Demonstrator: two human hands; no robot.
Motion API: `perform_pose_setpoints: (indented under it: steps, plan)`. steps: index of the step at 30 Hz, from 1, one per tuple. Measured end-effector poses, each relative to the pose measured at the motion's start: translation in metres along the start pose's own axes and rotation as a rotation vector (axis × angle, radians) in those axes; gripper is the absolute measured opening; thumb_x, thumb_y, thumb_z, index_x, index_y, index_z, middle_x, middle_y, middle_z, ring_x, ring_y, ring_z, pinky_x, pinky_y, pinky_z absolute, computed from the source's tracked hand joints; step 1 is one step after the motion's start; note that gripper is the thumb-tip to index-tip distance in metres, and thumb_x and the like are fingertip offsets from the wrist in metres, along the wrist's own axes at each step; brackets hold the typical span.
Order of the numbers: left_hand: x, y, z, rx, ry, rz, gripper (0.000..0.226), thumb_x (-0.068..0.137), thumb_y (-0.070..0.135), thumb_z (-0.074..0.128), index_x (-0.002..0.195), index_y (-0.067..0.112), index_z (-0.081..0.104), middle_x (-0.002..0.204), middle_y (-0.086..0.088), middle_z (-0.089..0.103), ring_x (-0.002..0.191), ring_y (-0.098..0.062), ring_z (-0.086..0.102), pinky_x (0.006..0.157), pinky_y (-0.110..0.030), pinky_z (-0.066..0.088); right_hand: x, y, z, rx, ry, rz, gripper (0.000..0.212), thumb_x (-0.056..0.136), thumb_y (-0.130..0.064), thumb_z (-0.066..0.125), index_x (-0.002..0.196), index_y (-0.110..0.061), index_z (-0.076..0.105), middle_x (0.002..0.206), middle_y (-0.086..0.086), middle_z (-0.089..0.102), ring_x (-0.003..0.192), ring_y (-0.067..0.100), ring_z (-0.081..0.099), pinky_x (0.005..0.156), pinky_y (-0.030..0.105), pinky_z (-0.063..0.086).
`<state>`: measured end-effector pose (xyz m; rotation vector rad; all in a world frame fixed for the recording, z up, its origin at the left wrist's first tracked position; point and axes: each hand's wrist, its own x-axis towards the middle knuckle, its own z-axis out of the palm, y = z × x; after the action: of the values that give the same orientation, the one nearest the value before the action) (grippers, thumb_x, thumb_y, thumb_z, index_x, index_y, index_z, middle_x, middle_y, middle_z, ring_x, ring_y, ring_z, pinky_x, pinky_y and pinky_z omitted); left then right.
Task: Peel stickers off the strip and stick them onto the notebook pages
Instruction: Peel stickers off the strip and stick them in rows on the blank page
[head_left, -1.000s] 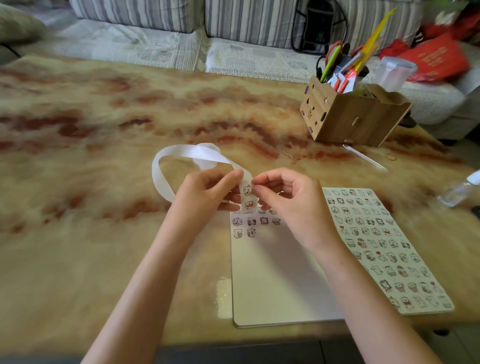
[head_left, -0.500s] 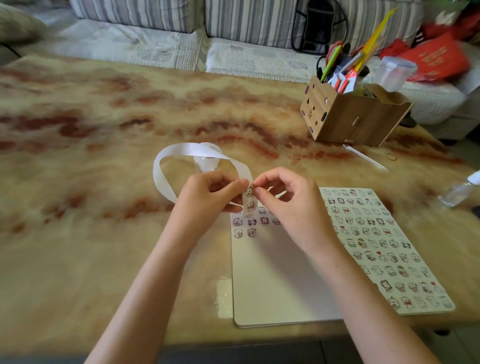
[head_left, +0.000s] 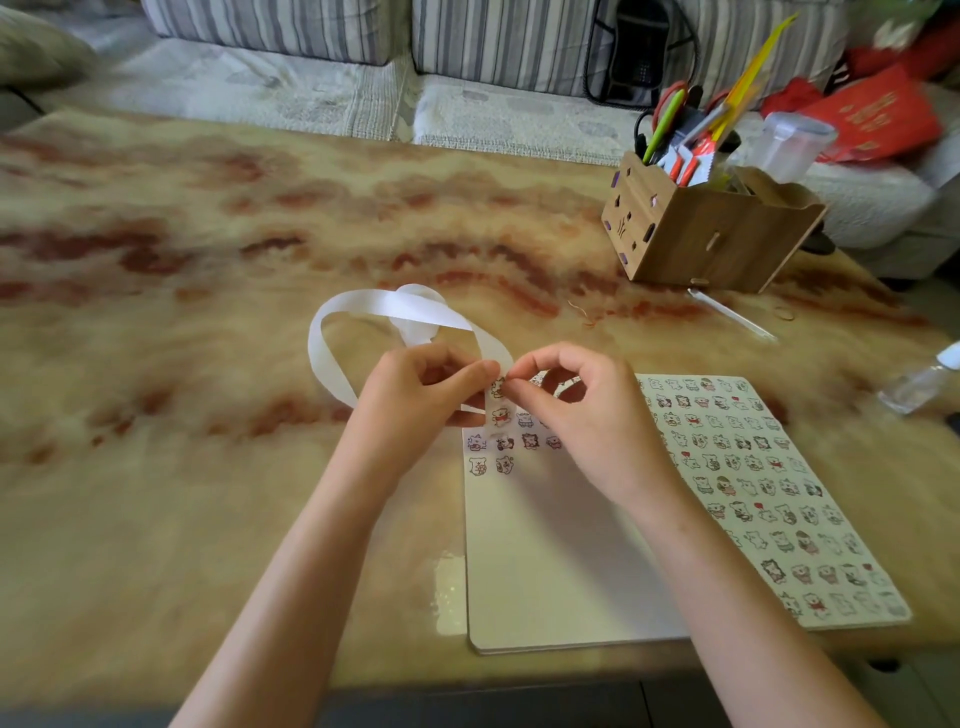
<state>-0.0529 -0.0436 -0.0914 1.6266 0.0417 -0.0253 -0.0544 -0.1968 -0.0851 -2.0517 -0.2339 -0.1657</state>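
Both hands meet above the top of the open notebook (head_left: 561, 561) on the table (head_left: 208, 467). The left hand (head_left: 415, 405) pinches the looping white strip (head_left: 363, 312) in its grip, and the right hand (head_left: 582, 415) pinches a sticker (head_left: 497, 387) at the strip's end.

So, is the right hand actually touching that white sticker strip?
Touching. The head view shows the right hand pinching the sticker strip at its printed end, beside the left hand, which holds it too.

No legible text. Red bag (head_left: 878, 117), upper right of frame: gold print, too blurred. Stickers (head_left: 753, 488) show drawings only.
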Motion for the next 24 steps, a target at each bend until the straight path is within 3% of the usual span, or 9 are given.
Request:
perform_pose_setpoints:
  steps: [6, 14, 17, 21, 24]
  plan:
    - [0.0, 0.001, 0.0, -0.003, -0.006, -0.018, 0.014, 0.086, 0.016, 0.067, 0.08, 0.004, 0.071, 0.072, -0.006, 0.072, 0.07, -0.011, 0.068, 0.072, -0.026, 0.059, 0.0, -0.001, -0.004, -0.077, 0.009, -0.058, 0.013, 0.081, -0.02, 0.074, 0.076, -0.03, 0.067, 0.077, -0.021, 0.059, 0.082, 0.002, 0.045, 0.068, 0.012, 0.033]
    - [-0.001, 0.003, -0.002, -0.036, 0.016, -0.048, 0.018, 0.088, 0.015, 0.065, 0.08, -0.001, 0.069, 0.064, -0.002, 0.069, 0.064, -0.007, 0.066, 0.069, -0.023, 0.059, -0.001, -0.004, -0.01, 0.021, -0.054, -0.034, 0.01, 0.081, -0.019, 0.073, 0.076, -0.026, 0.068, 0.071, -0.021, 0.059, 0.067, 0.001, 0.048, 0.062, 0.015, 0.037]
    - [0.0, 0.002, -0.003, -0.005, 0.046, -0.037, 0.017, 0.088, 0.015, 0.064, 0.083, -0.001, 0.069, 0.07, -0.006, 0.069, 0.063, -0.007, 0.065, 0.064, -0.019, 0.057, -0.001, -0.003, -0.015, 0.084, -0.083, 0.042, 0.004, 0.081, -0.016, 0.073, 0.079, -0.017, 0.07, 0.064, -0.019, 0.062, 0.059, -0.001, 0.049, 0.057, 0.011, 0.039]
    - [0.001, 0.001, -0.006, 0.034, 0.072, -0.034, 0.016, 0.088, 0.015, 0.064, 0.083, 0.0, 0.07, 0.07, -0.004, 0.068, 0.059, -0.004, 0.063, 0.064, -0.018, 0.057, 0.001, 0.004, -0.024, 0.07, -0.24, 0.291, 0.009, 0.076, -0.016, 0.078, 0.08, -0.012, 0.072, 0.075, 0.006, 0.071, 0.062, 0.009, 0.058, 0.063, 0.02, 0.044]
    - [0.001, 0.001, -0.006, 0.041, 0.075, -0.032, 0.016, 0.088, 0.014, 0.064, 0.084, 0.0, 0.07, 0.072, -0.008, 0.068, 0.06, -0.005, 0.063, 0.066, -0.019, 0.057, 0.0, 0.009, -0.026, 0.017, -0.343, 0.387, 0.005, 0.076, -0.013, 0.077, 0.079, -0.01, 0.073, 0.076, 0.008, 0.073, 0.062, 0.013, 0.06, 0.064, 0.019, 0.044]
